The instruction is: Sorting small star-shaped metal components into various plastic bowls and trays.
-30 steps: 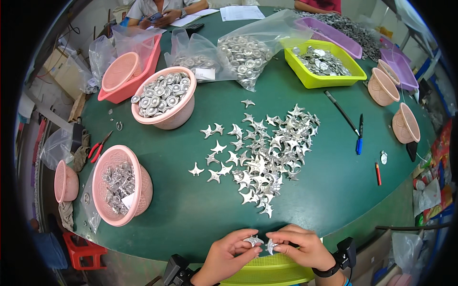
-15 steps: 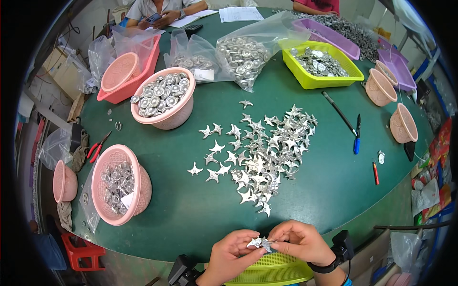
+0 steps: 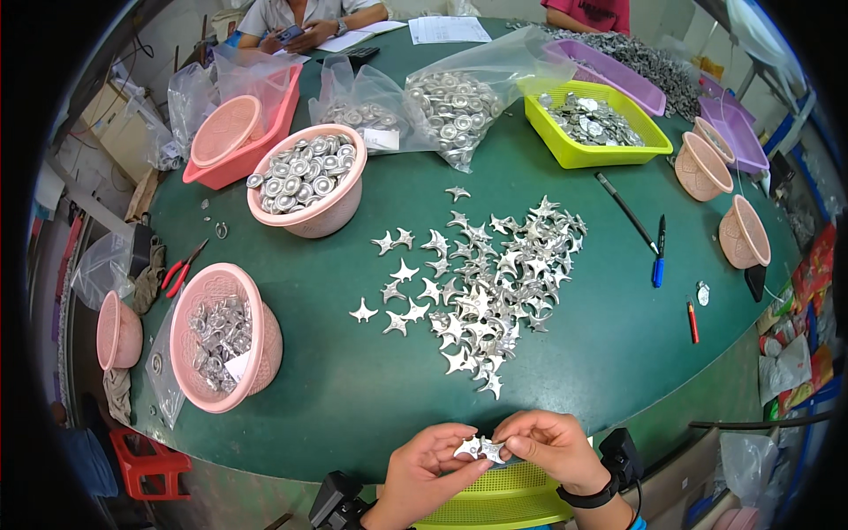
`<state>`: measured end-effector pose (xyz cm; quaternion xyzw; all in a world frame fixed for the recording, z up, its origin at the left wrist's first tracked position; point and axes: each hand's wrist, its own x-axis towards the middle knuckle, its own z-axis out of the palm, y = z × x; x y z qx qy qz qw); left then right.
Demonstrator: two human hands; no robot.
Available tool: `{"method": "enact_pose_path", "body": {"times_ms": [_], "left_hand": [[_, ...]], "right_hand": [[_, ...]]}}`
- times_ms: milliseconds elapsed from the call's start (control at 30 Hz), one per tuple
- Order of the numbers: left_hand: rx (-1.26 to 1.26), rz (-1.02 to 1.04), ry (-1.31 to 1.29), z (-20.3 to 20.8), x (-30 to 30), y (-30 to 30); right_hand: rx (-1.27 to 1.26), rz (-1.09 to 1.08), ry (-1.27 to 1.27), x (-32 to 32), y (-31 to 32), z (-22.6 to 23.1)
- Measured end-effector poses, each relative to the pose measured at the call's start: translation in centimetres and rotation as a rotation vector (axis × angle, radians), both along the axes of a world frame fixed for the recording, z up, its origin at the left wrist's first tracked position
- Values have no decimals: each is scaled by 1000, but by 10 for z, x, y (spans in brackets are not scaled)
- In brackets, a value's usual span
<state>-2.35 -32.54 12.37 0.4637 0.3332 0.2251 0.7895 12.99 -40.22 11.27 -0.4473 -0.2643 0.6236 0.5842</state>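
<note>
My left hand (image 3: 428,470) is closed on a small silver metal piece (image 3: 468,448) with curved, pointed arms, pinched between thumb and fingers. Right beside it, my right hand (image 3: 558,452) grips a second such metal piece (image 3: 491,451) by its edge. The two pieces are side by side at the table's near edge; whether they touch or are joined I cannot tell. Under both hands sits a yellow-green mesh basket (image 3: 495,505). Ahead lies a loose heap of similar pointed metal pieces (image 3: 495,291), with several scattered on its left.
Pink baskets with round metal parts (image 3: 305,225) and small shiny parts (image 3: 272,353) stand left, near red-handled pliers (image 3: 177,276). Farther back are a filled plastic bag (image 3: 455,115) and yellow-green tray (image 3: 601,157). Pens (image 3: 659,256) lie right. Two other people sit across the green table (image 3: 353,389).
The piece in my right hand has turned, and more of its flat face now shows. Both hands stay in nearly the same place; the whole view has shifted slightly.
</note>
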Motion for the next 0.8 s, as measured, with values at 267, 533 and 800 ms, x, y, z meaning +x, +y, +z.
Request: {"method": "enact_pose_path", "body": {"times_ms": [267, 533, 800], "left_hand": [[49, 5, -51, 0, -1, -2], [160, 6, 61, -1, -2, -5], [563, 30, 384, -5, -19, 12]], "right_hand": [[-1, -23, 15, -2, 0, 4], [12, -267, -269, 0, 1, 2], [-61, -218, -1139, 15, 9, 13]]}}
